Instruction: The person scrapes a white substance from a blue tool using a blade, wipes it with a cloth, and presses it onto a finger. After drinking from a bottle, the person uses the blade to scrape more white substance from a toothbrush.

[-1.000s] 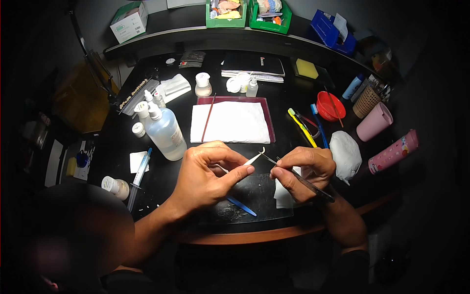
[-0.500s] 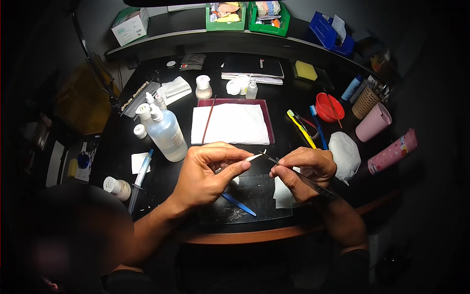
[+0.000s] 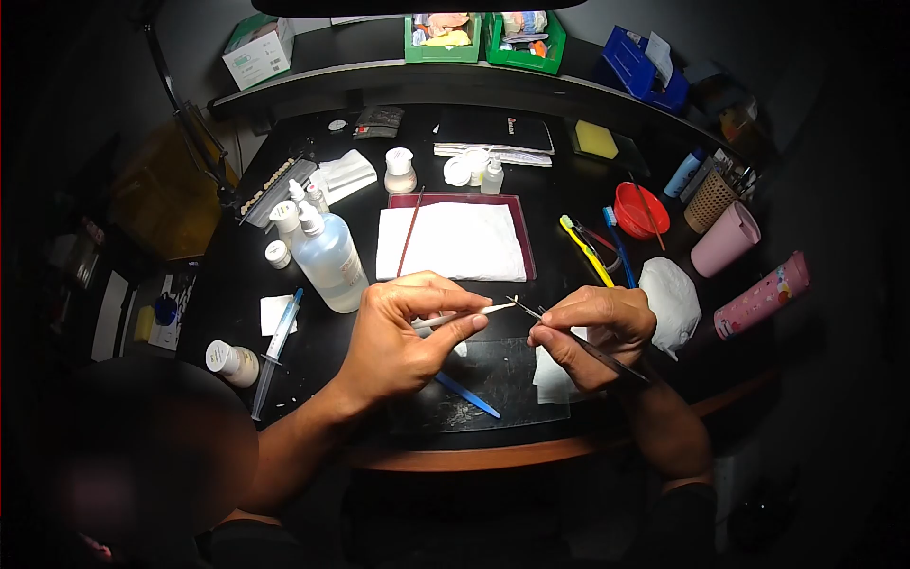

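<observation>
1. Hands meet over the middle of the dark counter (image 3: 569,180): the left hand (image 3: 403,341) has thumb and fingers pinched together on a thin white stick (image 3: 464,314), its pale tip pointing toward the other hand
2. The right hand (image 3: 597,332) is closed in a pen-like grip on a slim dark instrument (image 3: 592,349), whose fine point reaches left and comes right up to the tip of the white stick; whether the two tips touch is too small to tell
3. Both tips hang just above a dark work slab (image 3: 493,375) at the counter's near edge, where a blue tool (image 3: 466,395) lies flat, and a folded white tissue (image 3: 550,375) sits under the right hand
4. Behind the hands a white cloth (image 3: 455,242) is spread on a maroon tray (image 3: 523,237), with a thin brown brush (image 3: 409,232) lying across its left side; nothing finished shows on it
5. To the left stand a clear bottle (image 3: 332,261) and a syringe (image 3: 277,351); to the right lie a yellow toothbrush (image 3: 586,248), a red bowl (image 3: 640,209) and a pink cup (image 3: 725,237)
6. Judging by this, the work looks to be mid-way: the tools are taken up and brought together tip to tip, while any material being passed or shaped there is too tiny to see, and setting the tools down remains undone
</observation>
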